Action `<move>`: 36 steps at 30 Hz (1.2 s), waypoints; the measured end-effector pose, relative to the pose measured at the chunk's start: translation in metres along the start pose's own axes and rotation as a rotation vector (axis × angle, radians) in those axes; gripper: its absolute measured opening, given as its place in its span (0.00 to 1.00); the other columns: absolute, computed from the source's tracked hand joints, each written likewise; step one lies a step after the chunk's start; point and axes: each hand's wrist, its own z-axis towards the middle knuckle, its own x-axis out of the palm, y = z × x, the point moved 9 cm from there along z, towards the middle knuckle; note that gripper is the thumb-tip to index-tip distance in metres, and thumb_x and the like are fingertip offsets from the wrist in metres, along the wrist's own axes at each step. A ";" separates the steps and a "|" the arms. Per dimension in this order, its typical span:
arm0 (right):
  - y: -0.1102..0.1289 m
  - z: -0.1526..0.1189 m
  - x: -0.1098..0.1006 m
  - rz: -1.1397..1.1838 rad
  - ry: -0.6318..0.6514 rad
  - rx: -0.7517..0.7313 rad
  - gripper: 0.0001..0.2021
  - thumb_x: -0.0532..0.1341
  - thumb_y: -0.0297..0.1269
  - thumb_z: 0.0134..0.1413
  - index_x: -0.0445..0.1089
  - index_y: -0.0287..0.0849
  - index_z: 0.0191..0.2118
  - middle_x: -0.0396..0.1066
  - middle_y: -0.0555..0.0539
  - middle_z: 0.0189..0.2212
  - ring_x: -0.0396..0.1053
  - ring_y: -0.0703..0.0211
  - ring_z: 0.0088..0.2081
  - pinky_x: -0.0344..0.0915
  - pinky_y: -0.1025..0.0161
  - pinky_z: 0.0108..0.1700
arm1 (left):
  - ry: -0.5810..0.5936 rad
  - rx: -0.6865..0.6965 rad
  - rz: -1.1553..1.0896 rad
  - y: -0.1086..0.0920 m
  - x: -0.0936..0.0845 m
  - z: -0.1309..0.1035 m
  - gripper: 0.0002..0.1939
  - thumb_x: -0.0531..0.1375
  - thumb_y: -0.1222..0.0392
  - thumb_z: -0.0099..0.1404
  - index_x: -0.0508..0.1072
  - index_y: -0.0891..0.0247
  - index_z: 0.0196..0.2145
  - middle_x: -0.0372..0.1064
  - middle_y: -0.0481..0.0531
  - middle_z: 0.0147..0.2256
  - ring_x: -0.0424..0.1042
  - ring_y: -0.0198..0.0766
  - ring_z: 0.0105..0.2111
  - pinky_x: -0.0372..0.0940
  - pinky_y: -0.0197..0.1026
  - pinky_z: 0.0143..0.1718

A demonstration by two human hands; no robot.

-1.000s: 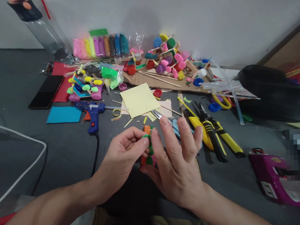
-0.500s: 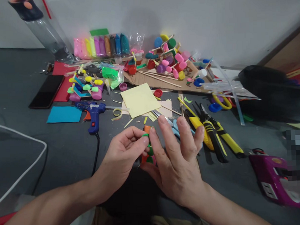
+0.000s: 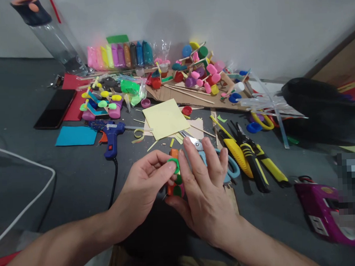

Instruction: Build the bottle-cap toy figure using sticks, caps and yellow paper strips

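Between the thumb and fingers of my left hand (image 3: 148,180) is a small round green piece (image 3: 174,165) with a raised, ring-like edge. My right hand (image 3: 207,190) is stretched out, palm down, its index fingertip right beside that piece. Whether the fingertip touches it I cannot tell. In the gap between my hands lie small orange (image 3: 174,153), green and pink pieces, largely hidden by fingers. Light-blue scissors (image 3: 232,166) lie on the table just past my right fingers, partly covered by them.
A blue glue gun (image 3: 110,131) lies left of a yellow paper sheet (image 3: 165,118). On the right are a yellow cutter (image 3: 238,154) and yellow-black pliers (image 3: 252,165). Colourful clay-and-stick models (image 3: 204,70) and clay packs (image 3: 119,53) line the wall. A bottle (image 3: 58,44) stands back left.
The green piece has tilted, so more of its round face shows. My right fingers have shifted left and closer together, uncovering more of the scissors. The left hand has barely moved.
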 end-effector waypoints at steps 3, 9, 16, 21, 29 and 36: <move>0.002 -0.001 0.003 0.018 0.015 -0.007 0.31 0.48 0.51 0.71 0.60 0.27 0.65 0.58 0.30 0.68 0.19 0.44 0.75 0.20 0.40 0.73 | -0.002 -0.003 0.002 0.001 0.000 0.001 0.07 0.65 0.65 0.63 0.75 0.64 0.27 0.69 0.44 0.23 0.67 0.26 0.24 0.64 0.27 0.28; 0.001 -0.002 0.005 0.098 0.013 -0.008 0.32 0.46 0.49 0.72 0.56 0.23 0.66 0.55 0.27 0.69 0.23 0.42 0.76 0.24 0.41 0.73 | -0.004 0.001 0.008 0.001 -0.001 0.001 0.07 0.65 0.64 0.63 0.75 0.64 0.27 0.70 0.44 0.23 0.67 0.27 0.24 0.65 0.27 0.29; -0.004 -0.001 -0.005 0.092 -0.036 0.000 0.26 0.50 0.47 0.71 0.59 0.33 0.65 0.57 0.29 0.68 0.25 0.45 0.76 0.26 0.39 0.72 | -0.013 -0.002 0.028 0.002 0.000 0.000 0.05 0.65 0.63 0.63 0.76 0.64 0.29 0.69 0.44 0.23 0.67 0.27 0.24 0.64 0.28 0.28; 0.000 0.000 -0.008 -0.007 -0.082 -0.020 0.25 0.53 0.45 0.70 0.62 0.33 0.64 0.63 0.32 0.66 0.22 0.47 0.76 0.22 0.40 0.73 | -0.008 -0.026 0.027 0.004 -0.001 0.001 0.05 0.65 0.62 0.64 0.76 0.64 0.31 0.69 0.45 0.24 0.67 0.28 0.25 0.64 0.29 0.29; -0.012 -0.002 -0.005 0.193 -0.033 0.020 0.23 0.53 0.36 0.69 0.60 0.32 0.65 0.55 0.29 0.69 0.36 0.39 0.75 0.37 0.32 0.71 | 0.066 -0.024 -0.025 0.002 0.003 0.000 0.05 0.64 0.64 0.65 0.76 0.63 0.30 0.72 0.45 0.25 0.68 0.28 0.26 0.65 0.29 0.30; -0.026 0.001 -0.017 0.382 -0.146 0.047 0.15 0.61 0.32 0.65 0.70 0.37 0.56 0.66 0.32 0.63 0.53 0.41 0.71 0.57 0.36 0.67 | 0.128 -0.076 0.046 0.008 0.007 -0.001 0.06 0.65 0.63 0.65 0.77 0.63 0.30 0.71 0.45 0.27 0.66 0.28 0.27 0.64 0.30 0.32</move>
